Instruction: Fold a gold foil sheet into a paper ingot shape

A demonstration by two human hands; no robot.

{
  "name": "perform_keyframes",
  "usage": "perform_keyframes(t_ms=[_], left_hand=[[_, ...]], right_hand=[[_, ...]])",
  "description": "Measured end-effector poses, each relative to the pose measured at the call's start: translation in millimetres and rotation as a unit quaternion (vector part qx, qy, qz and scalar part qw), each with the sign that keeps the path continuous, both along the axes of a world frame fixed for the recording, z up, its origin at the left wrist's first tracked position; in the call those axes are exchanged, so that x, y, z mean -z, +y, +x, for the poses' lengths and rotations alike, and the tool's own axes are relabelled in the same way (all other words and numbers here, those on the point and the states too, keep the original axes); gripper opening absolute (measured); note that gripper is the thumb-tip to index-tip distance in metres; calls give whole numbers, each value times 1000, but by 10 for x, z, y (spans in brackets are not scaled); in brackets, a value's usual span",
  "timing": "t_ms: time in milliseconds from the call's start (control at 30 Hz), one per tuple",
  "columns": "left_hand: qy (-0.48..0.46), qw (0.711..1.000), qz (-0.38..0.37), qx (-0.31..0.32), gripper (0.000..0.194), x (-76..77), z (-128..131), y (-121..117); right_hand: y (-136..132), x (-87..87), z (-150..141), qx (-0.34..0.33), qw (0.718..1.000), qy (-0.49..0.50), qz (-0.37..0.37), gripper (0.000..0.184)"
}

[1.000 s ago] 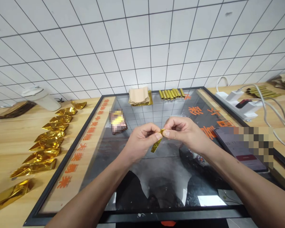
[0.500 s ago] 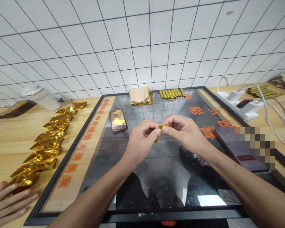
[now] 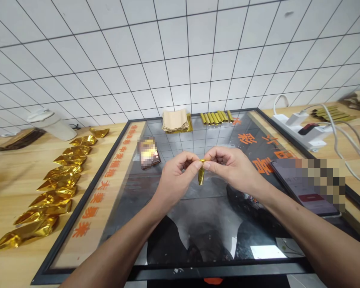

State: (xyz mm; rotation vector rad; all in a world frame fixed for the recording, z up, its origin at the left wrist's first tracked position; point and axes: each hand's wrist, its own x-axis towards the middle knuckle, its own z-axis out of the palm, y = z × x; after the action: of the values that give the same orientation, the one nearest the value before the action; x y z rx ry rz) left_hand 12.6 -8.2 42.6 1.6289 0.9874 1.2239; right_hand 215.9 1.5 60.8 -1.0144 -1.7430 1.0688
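Observation:
Between my left hand (image 3: 181,172) and my right hand (image 3: 226,166) hangs a small gold foil paper roll (image 3: 201,176), pinched at its upper end by both thumbs and forefingers. It points down toward me, over the dark glass panel (image 3: 195,216). Beyond my hands, a row of gold paper rolls (image 3: 216,117) lies at the panel's far edge. Left of that row sits a stack of brown paper sheets (image 3: 175,121) with gold foil showing at its side.
Folded shiny gold foil pieces (image 3: 57,196) line the wooden table (image 3: 6,192) at left, near a white lidded cup (image 3: 55,125). One phone (image 3: 150,154) lies left of my hands, another phone (image 3: 306,192) at right. A power strip (image 3: 309,134) with cables stands back right.
Another person's hand at lower left has gone from view, leaving the nearest gold foil piece uncovered. The roll in my fingers now hangs straighter and shows more of its length.

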Motion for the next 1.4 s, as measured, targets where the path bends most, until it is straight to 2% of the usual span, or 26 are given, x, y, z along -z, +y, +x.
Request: perform_keyframes(t_ms=[233, 400, 567, 767, 900, 1067, 1300, 1400], left_hand=[[36, 995, 94, -2, 21, -14, -8, -43], [-54, 998, -17, 0, 25, 34, 43, -26], [-52, 998, -28, -20, 25, 42, 38, -2], [-82, 993, -76, 30, 26, 39, 36, 10], [-94, 993, -64, -5, 25, 15, 58, 16], [-127, 990, -34, -51, 23, -1, 79, 10], [-86, 994, -52, -29, 23, 19, 75, -4], [-48, 998, -27, -22, 24, 12, 52, -27]], right_hand=[[-57, -7, -31, 2, 1000, 6, 25, 21], [-36, 21, -38, -9, 1000, 13, 20, 23], [4, 92, -54, -33, 997, 43, -47, 30], [0, 135, -36, -44, 997, 49, -34, 27], [-8, 145, -51, -55, 995, 67, -55, 29], [-24, 135, -98, -49, 997, 33, -57, 34], [-27, 90, -79, -24, 999, 25, -24, 41], [-42, 77, -75, -28, 999, 16, -19, 40]])
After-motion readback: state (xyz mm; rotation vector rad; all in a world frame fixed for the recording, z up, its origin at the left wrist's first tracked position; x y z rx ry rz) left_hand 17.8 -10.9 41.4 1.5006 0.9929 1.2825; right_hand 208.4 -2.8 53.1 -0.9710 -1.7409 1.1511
